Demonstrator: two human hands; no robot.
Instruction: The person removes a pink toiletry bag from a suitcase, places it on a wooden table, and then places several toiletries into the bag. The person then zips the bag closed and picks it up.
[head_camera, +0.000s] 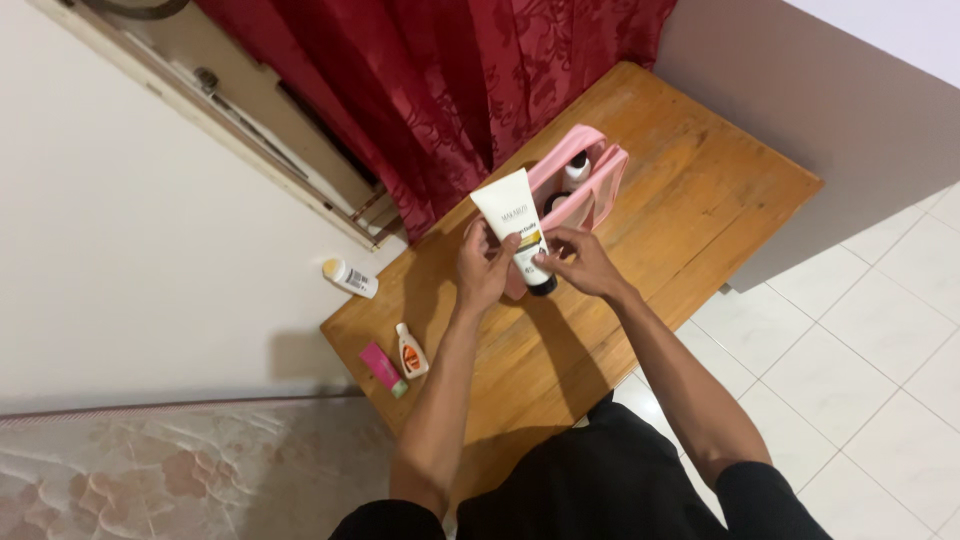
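Wooden bench (700, 200) below us: our left hand (483, 268) and right hand (580, 262) both grasp the tube (516, 222), its long axis running 11 to 5 o'clock, pouch (590, 185) just behind at 1

We hold a white tube (520, 228) in both hands (484, 268) (580, 262) above the desk (690, 190), before a pink pouch (590, 180).

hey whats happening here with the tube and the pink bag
A person stands at a wooden table and holds a white tube with a black cap in both hands, cap end down: the left hand grips its side, the right hand pinches it near the cap. Just behind it stands an open pink pouch with a white bottle inside. At the table's left edge lie a small white bottle, a pink tube and a white roll-on.
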